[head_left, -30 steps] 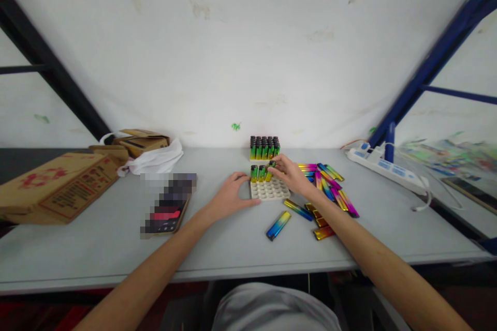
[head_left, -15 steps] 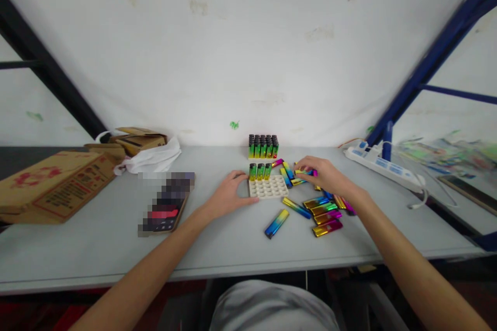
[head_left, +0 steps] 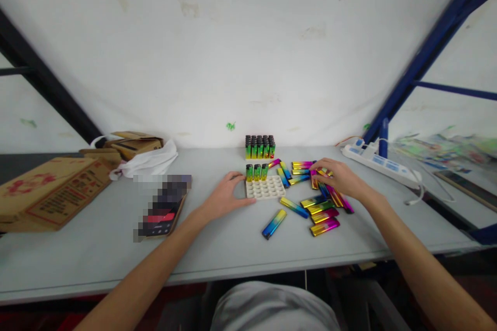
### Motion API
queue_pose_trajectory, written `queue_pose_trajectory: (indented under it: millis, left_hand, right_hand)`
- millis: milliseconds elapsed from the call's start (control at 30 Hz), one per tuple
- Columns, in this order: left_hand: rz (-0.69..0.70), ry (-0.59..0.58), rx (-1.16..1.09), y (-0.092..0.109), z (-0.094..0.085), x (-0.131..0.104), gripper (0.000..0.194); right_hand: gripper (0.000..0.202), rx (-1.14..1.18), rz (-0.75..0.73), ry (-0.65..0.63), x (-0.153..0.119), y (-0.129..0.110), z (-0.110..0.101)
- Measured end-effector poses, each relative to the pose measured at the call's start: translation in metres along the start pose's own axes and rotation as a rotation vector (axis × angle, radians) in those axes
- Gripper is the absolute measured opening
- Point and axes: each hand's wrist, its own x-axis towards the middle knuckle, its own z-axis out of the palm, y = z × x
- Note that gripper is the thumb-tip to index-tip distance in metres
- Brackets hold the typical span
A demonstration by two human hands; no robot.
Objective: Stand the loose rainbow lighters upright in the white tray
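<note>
My left hand (head_left: 225, 195) rests at the left end of a white tray (head_left: 276, 194) with rows of round holes, thumb at its near corner and fingers at its far side. Three green-and-yellow lighters (head_left: 257, 172) with black tops stand upright in the tray's back row. To the right, my right hand (head_left: 337, 178) reaches into a loose heap of shiny lighters (head_left: 319, 201) in yellow, blue, green and pink. Its fingers are bent and closed around a gold lighter (head_left: 325, 171), partly hidden by the hand. A single blue-yellow lighter (head_left: 274, 223) lies in front of the tray.
A full block of upright lighters (head_left: 260, 147) stands near the wall. On the left are a phone (head_left: 165, 209), a cardboard box (head_left: 58, 189) and a white plastic bag (head_left: 151, 160). A power strip (head_left: 382, 165) with cables lies at the right, by a blue frame (head_left: 423, 57).
My right hand has moved a little to the right over the heap, uncovering several lighters lying side by side. My left hand has stayed at the tray.
</note>
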Motion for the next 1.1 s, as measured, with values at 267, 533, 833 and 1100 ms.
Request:
queue_pose_trajectory:
  millis: [267,533,833,1100]
  left_hand:
    - [-0.008,-0.035,0.034,-0.002,-0.004,0.001,0.070]
    - [0.012,-0.024,0.033,-0.004,-0.005,0.000,0.070]
    - [-0.001,-0.019,0.019,-0.002,-0.004,-0.001,0.068]
    - [0.013,-0.005,0.009,-0.005,-0.002,-0.001,0.068]
  right_hand:
    - [0.036,0.075,0.093,-0.120,-0.047,-0.007,-0.036]
    - [0.036,0.080,0.037,-0.312,-0.055,-0.022,-0.020]
    - [0.033,0.197,0.085,-0.320,-0.040,-0.019,-0.021]
    - [0.046,0.813,0.264,0.001,-0.013,-0.025,0.001]
